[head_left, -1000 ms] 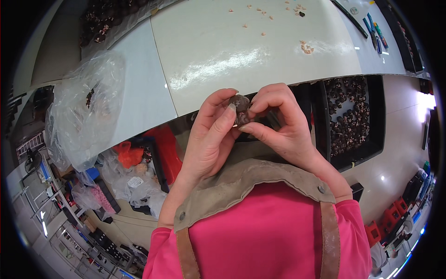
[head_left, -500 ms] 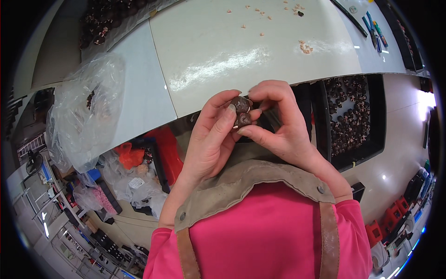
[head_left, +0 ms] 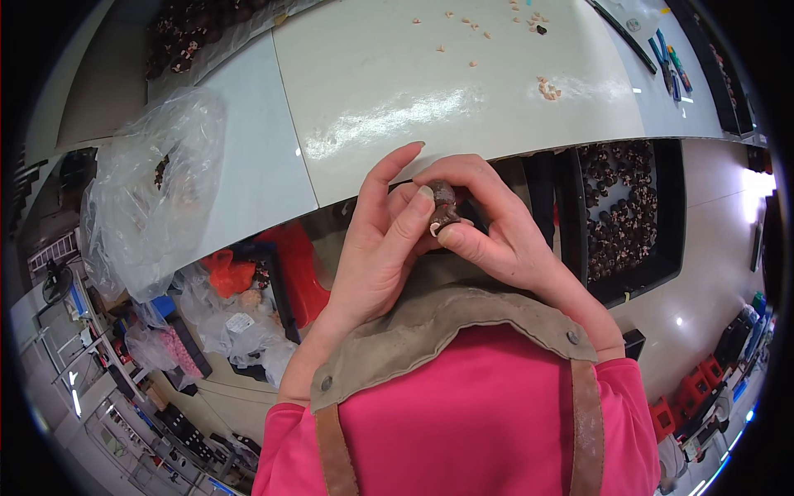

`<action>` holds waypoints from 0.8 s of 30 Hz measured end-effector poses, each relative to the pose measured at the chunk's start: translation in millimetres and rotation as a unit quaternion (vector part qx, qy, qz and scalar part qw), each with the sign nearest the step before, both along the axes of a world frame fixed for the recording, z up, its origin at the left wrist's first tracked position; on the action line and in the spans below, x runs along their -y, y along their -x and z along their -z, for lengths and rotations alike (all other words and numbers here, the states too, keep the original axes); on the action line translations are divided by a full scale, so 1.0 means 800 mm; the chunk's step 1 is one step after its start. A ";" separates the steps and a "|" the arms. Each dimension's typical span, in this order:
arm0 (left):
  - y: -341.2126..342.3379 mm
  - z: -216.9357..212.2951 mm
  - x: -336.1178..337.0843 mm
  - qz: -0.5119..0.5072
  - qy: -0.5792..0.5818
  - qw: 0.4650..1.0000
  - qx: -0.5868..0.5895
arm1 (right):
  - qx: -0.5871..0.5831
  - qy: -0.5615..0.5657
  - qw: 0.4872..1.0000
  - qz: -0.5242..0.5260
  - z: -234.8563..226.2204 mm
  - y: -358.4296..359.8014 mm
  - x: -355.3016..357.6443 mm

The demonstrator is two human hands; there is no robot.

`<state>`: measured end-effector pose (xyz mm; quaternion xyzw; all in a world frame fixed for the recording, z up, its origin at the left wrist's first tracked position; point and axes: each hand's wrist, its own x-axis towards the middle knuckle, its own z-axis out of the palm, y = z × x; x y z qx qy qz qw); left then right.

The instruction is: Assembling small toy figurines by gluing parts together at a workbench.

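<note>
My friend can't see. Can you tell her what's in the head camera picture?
Two bare hands, the left hand and the right hand, together pinch a small dark brown nut-like piece just below the edge of a glossy white table. A black tray of similar dark pieces sits to the right, a crumpled clear plastic bag to the left.

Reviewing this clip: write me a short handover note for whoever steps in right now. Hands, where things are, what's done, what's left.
Left hand and right hand together pinch one small dark brown piece at the white table edge.
Black tray of similar dark pieces sits low on the right; clear plastic bag on the table's left.
Done: pale scraps lie on the tabletop.
Left: the tray looks full; the held piece is in hand, not set down.
</note>
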<state>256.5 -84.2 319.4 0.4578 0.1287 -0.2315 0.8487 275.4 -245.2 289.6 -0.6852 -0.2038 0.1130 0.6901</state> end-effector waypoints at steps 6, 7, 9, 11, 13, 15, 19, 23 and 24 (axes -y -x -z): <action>0.002 0.001 -0.002 0.000 0.018 1.000 0.014 | -0.048 -0.035 0.998 -0.030 0.001 0.002 0.001; 0.002 0.001 -0.001 -0.001 0.019 1.000 0.014 | -0.048 -0.034 0.998 -0.032 0.001 0.002 0.001; 0.002 0.002 0.000 -0.003 0.017 1.000 0.021 | -0.084 -0.066 0.993 -0.046 0.003 0.001 0.001; 0.002 0.003 0.001 0.002 -0.002 1.000 0.026 | -0.084 -0.068 0.993 -0.053 0.007 -0.001 0.003; 0.001 0.003 0.003 0.007 -0.021 0.999 0.032 | -0.083 -0.069 0.992 -0.060 0.009 -0.003 0.006; 0.000 -0.001 0.005 0.013 -0.027 0.999 0.033 | -0.082 -0.078 0.991 -0.068 0.008 -0.005 0.011; -0.005 0.000 0.008 0.031 -0.015 0.998 0.043 | -0.087 -0.045 0.994 -0.038 -0.006 -0.003 0.019; -0.004 0.002 0.006 0.077 0.013 0.991 0.105 | 0.011 0.041 0.999 -0.012 -0.009 -0.017 0.021; -0.007 0.001 0.009 0.095 -0.037 0.985 0.141 | 0.010 0.047 0.999 0.001 -0.016 -0.016 0.025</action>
